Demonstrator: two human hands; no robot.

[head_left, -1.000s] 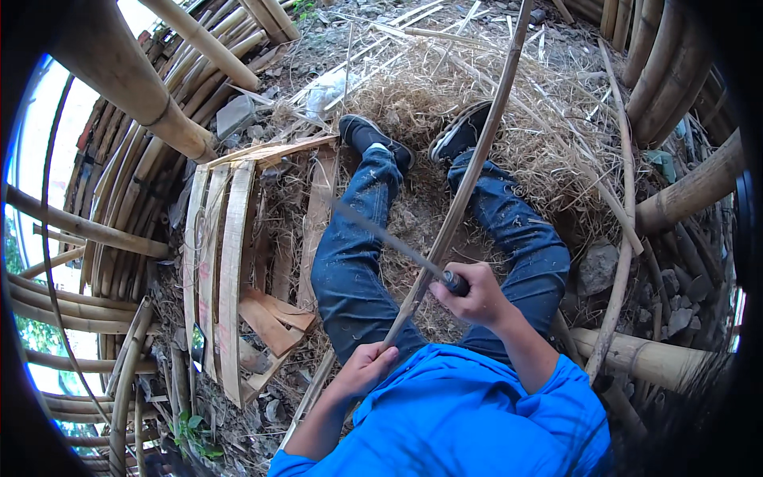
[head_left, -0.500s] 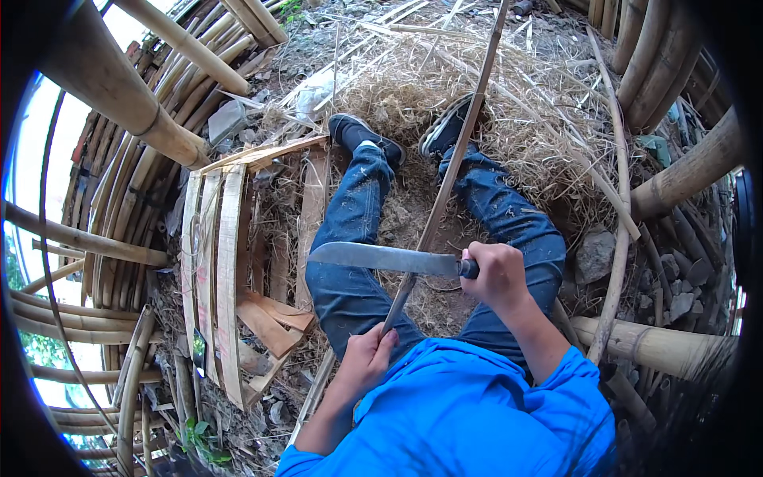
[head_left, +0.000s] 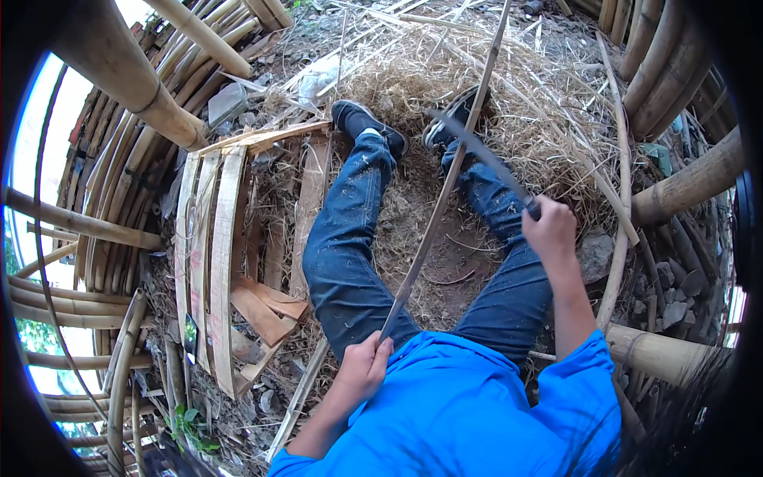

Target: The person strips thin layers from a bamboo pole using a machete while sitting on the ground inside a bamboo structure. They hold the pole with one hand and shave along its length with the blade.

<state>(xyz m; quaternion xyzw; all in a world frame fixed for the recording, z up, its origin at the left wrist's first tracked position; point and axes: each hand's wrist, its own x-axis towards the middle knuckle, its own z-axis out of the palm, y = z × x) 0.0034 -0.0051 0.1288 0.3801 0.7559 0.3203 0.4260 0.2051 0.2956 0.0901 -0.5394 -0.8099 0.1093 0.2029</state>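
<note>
Presently: bamboo strip (head_left: 445,187), lower end gripped in closed left hand (head_left: 367,367), long axis running up-right between the legs; right hand (head_left: 550,230), fisted on knife (head_left: 481,155), just right of it.

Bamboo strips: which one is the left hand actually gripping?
The long thin strip running up between the legs; the left hand grips its lower end. The flat split slats lie untouched on the ground at the person's left.
</note>
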